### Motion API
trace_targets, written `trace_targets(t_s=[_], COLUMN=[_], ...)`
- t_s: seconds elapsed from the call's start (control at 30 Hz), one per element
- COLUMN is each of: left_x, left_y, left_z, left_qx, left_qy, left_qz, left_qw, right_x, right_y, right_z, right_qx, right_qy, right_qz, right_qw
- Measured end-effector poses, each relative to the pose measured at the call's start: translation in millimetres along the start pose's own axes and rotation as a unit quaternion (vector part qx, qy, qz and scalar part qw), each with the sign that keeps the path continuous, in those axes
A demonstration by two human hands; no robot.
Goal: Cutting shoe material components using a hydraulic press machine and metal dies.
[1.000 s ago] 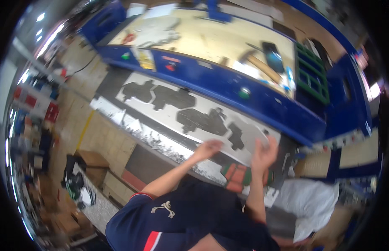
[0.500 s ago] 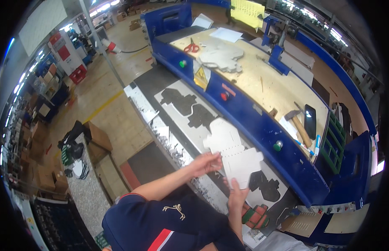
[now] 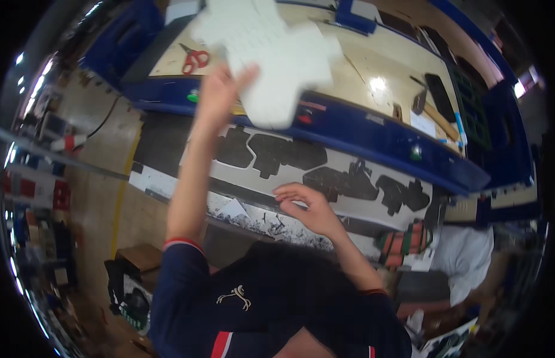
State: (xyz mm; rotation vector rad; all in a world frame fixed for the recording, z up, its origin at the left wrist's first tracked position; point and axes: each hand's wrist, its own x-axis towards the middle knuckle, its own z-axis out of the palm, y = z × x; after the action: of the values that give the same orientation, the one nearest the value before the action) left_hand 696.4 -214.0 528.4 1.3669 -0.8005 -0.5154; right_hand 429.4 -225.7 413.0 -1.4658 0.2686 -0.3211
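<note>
My left hand point(image 3: 220, 95) is raised over the blue-edged worktable, pinching a white die-cut sheet piece point(image 3: 283, 65) by its near side. That piece is blurred by motion and hides much of the tabletop behind it. Below it lies a pale sheet point(image 3: 364, 209) with several dark cut-out shapes. My right hand point(image 3: 307, 206) hovers over the sheet's near edge, holding nothing, its fingers loosely bent and apart.
Red-handled scissors point(image 3: 195, 61) lie on the worktable point(image 3: 364, 65). At its right are a hammer point(image 3: 440, 122), a black phone point(image 3: 440, 95) and a blue-and-white marker point(image 3: 461, 128). A red-and-green object point(image 3: 406, 241) sits right of my right arm. Dark scraps point(image 3: 271, 224) litter the near ledge.
My left hand has lifted the white piece off the sheet and carried it forward and left over the worktable. My right hand has let go of it. The view has turned.
</note>
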Motion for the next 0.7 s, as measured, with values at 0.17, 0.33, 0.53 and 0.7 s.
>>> trace_targets(t_s=[0.17, 0.33, 0.53, 0.7], left_x=[135, 118, -83, -176], left_y=[-28, -92, -197, -307], left_z=[-66, -68, 68, 144], left_qx=[0.413, 0.493, 0.352, 0.598], left_qy=[-0.035, 0.253, -0.007, -0.124], left_qz=[-0.004, 0.235, 0.176, 0.172], left_qw=[0.91, 0.798, 0.919, 0.773], right_x=[-34, -147, -316, -296], right_y=[48, 117, 177, 192], right_z=[10, -70, -219, -271], right_qx=[-0.065, -0.236, -0.362, -0.24], right_qy=[0.085, 0.546, 0.699, 0.726], right_qz=[0.138, 0.128, 0.451, 0.491], right_qw=[0.985, 0.794, 0.421, 0.418])
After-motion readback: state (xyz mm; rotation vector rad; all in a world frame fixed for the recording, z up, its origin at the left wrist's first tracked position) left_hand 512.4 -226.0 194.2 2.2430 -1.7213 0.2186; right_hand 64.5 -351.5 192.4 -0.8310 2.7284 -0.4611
